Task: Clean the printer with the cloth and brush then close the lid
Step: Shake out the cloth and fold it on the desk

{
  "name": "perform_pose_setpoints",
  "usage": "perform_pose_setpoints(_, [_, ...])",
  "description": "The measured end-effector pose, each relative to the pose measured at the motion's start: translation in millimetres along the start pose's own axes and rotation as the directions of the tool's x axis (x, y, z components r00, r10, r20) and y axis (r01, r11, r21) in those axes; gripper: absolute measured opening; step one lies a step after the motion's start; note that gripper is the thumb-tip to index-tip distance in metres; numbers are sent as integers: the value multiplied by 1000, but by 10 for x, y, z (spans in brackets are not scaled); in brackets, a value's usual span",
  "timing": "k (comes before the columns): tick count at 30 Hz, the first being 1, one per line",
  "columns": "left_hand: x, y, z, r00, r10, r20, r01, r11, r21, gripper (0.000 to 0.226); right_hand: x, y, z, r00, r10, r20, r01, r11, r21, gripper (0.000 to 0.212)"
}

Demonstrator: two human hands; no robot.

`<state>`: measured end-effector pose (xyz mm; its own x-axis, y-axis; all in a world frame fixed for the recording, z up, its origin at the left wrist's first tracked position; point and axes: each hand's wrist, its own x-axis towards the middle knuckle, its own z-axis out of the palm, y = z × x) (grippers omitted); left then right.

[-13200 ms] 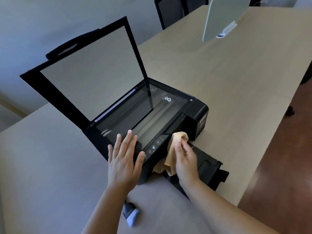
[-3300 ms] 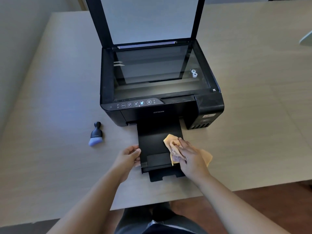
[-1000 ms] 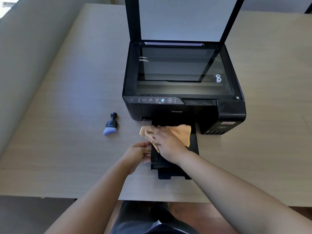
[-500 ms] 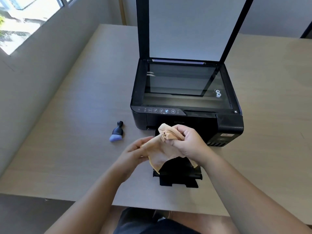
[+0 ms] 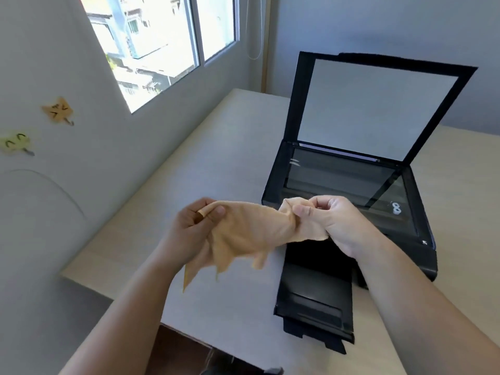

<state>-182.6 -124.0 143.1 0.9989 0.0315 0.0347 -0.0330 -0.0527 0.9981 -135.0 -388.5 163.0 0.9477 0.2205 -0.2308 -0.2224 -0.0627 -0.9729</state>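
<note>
The black printer (image 5: 273,185) stands on the table with its scanner lid (image 5: 378,106) raised upright and the glass (image 5: 338,182) exposed. Its paper tray (image 5: 316,301) sticks out toward me. An orange cloth (image 5: 243,234) hangs stretched in the air to the left of the printer's front. My left hand (image 5: 192,231) pinches its left end and my right hand (image 5: 335,220) grips its right end. The brush is hidden behind my arms or the cloth.
The light wooden table (image 5: 216,147) runs along a grey wall on the left, with a window (image 5: 162,41) above it. Two paper cat stickers (image 5: 58,110) hang on that wall. The table's near edge lies just below my forearms.
Both hands lifted the cloth off the paper tray and pulled it apart between them. My head turned left and up, bringing the window and wall into view.
</note>
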Motion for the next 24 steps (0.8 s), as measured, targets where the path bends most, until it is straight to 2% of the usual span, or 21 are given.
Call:
perform_pose_setpoints(2, [-40, -41, -240, 994, -22, -102, 21, 1000, -11, 17, 41, -44, 93, 999, -4, 50, 2, 999, 43, 50])
perform_pose_setpoints(5, [-108, -223, -593, 956, -35, -292, 49, 998, 40, 17, 100, -133, 280, 987, -6, 161, -28, 977, 210, 22])
perform_pose_setpoints(7, [-127, -358, -735, 917, -60, -395, 85, 995, 47, 13, 135, -214, 450, 972, -21, 235, -47, 959, 279, 17])
perform_pose_setpoints(9, [-130, -449, -820, 873, -113, -474, 123, 992, -9, 10, 174, -286, 675, 964, -37, 262, -38, 960, 278, 16])
perform_pose_setpoints(11, [-123, -502, -907, 848, -155, -507, 149, 987, -54, 11, 239, -338, 910, 958, -35, 285, -49, 958, 283, 24])
perform_pose_setpoints(13, [-102, -496, -991, 851, -164, -499, 151, 986, -67, 15, 299, -332, 1075, 933, -20, 359, -117, 928, 353, 55])
perform_pose_setpoints(14, [-83, -476, -1027, 855, -163, -492, 146, 987, -75, 16, 304, -325, 1134, 911, -23, 412, -159, 901, 403, 63])
perform_pose_setpoints(15, [-65, -447, -1055, 861, -162, -482, 134, 987, -91, 17, 308, -291, 1170, 887, -38, 460, -196, 871, 451, 61])
perform_pose_setpoints(17, [-17, -377, -1128, 881, -128, -456, 72, 988, -138, 20, 276, -218, 1267, 856, -41, 515, -257, 832, 492, 43])
perform_pose_setpoints(20, [56, -285, -1291, 896, -65, -439, -39, 974, -224, 19, 291, -49, 1505, 902, 103, 419, -346, 755, 558, 26])
perform_pose_setpoints(22, [100, -260, -1414, 884, -60, -463, -78, 959, -274, 17, 397, 32, 1632, 937, 228, 265, -344, 740, 578, 21])
perform_pose_setpoints(24, [144, -261, -1577, 867, -74, -493, -82, 955, -286, 16, 532, 48, 1723, 952, 279, 127, -299, 757, 580, 27])
